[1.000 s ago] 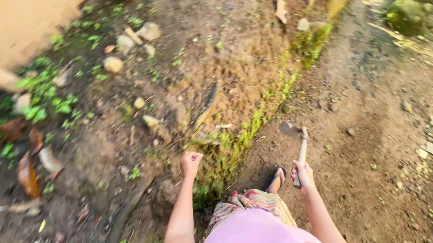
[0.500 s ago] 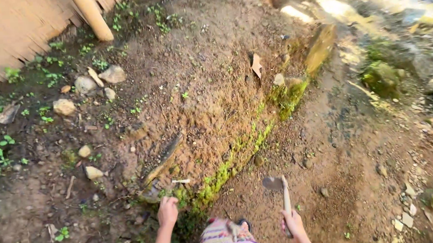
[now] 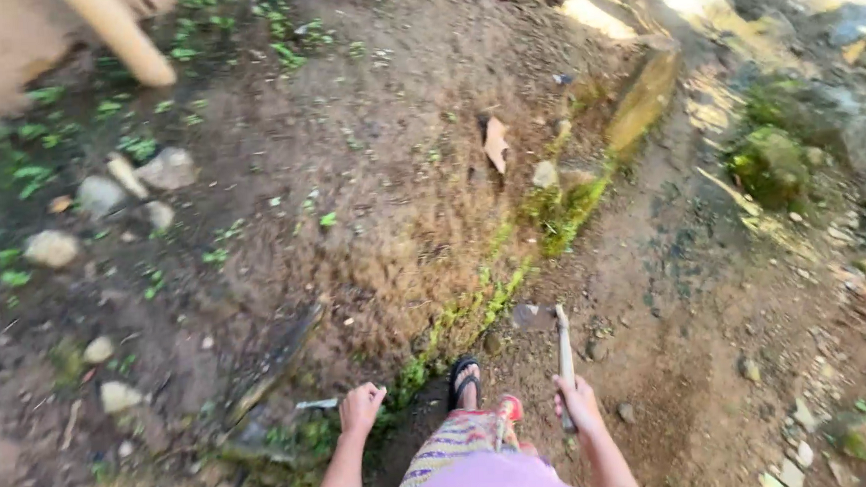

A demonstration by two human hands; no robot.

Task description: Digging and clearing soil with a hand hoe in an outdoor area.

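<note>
Hoe [image 3: 563, 358] gripped low on wooden handle by right hand [image 3: 577, 402], blade ahead over dirt path. Likely head-heavy, stiff; better held mid-handle. Left hand [image 3: 361, 408] clenched, empty.

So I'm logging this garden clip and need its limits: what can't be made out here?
Head view only:
- Hoe: the blade blurs into the dark soil, so its shape is unclear.
- Right hand: wraps the handle, hiding the handle's lower end.
- Left hand: closed in a fist; whether it holds anything cannot be told.
- Pole: cut off by the top edge and motion-blurred.
- Stones: smeared by camera motion.
</note>
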